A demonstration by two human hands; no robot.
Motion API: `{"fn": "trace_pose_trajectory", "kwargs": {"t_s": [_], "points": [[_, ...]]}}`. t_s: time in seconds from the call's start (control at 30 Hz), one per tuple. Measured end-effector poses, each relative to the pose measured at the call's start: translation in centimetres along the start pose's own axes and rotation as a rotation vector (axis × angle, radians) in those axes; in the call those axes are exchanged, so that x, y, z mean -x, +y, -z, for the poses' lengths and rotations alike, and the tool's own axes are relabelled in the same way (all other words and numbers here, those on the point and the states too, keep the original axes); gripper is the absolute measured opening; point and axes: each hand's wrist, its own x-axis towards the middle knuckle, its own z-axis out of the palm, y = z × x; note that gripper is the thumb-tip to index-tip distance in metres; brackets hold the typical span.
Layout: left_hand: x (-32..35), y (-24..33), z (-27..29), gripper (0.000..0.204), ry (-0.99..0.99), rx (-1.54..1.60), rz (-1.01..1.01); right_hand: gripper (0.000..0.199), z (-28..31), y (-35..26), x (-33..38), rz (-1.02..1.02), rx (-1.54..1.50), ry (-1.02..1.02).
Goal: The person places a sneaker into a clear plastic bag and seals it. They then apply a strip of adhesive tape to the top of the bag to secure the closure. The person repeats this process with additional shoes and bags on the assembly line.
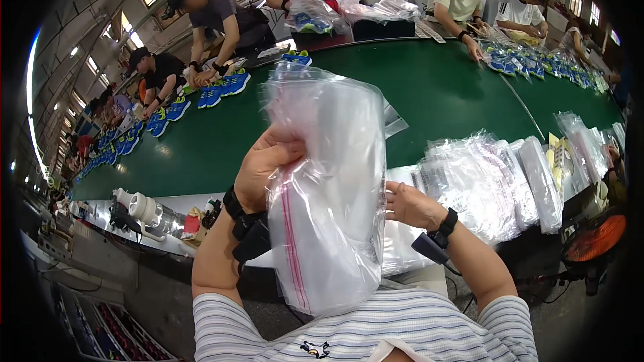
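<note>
1. Head cam, looking down. Person in a striped shirt [376, 325] stands at a long green conveyor belt [443, 94] w/ both forearms raised in front of the chest.
2. Both hands hold up one clear plastic zip bag [332, 188], upright, close to the camera, above the near edge of the belt. A pink seal strip [293, 241] runs down its lower left side.
3. Left hand [265, 164]: fingers curled, gripping the bag's left edge about halfway up; thumb side partly hidden behind the plastic. Black wrist strap below it.
4. Right hand [410, 204]: at the bag's right edge, lower than the left. Its fingertips go behind the plastic, so exact pinch can't be told; it looks closed on the edge. Black band and a small black device on that wrist.
5. Just right of the hands, stacks of the same clear bags [490, 184] lie on the bench edge, overlapping.
6. Left of the hands, on a white ledge: a clear bottle w/ white cap [151, 213] lying down, plus small odds and ends.
7. Far side of belt: other workers w/ rows of blue sports shoes [225, 87]; more shoes [537, 67] at upper right.
8. Step in hand, as a judgement: bag appears to be getting opened or shaken loose, mouth not visibly open yet.
9. Next move prob. calls for separating the two film layers at the seal, w/ each hand taking one layer; thin plastic clings, so a firm fingertip rub seems needed.
</note>
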Motion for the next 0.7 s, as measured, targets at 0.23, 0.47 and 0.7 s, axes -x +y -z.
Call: {"fn": "trace_pose_trajectory", "kwargs": {"t_s": [0.23,0.47,0.7], "points": [[3.1,-3.1,4.5,0.029,0.238,-0.019,-0.303,0.076,-1.8,1.0,-3.1,0.092,-0.058,-0.133],[5.6,-4.1,11.6,0.028,0.381,-0.191,-0.347,0.045,-3.2,-2.0,-2.3,0.242,-0.222,-0.024],[6.1,-3.5,13.6,0.029,0.434,-0.244,-0.29,0.058,-3.9,-6.6,0.6,0.409,0.05,0.263]]}}
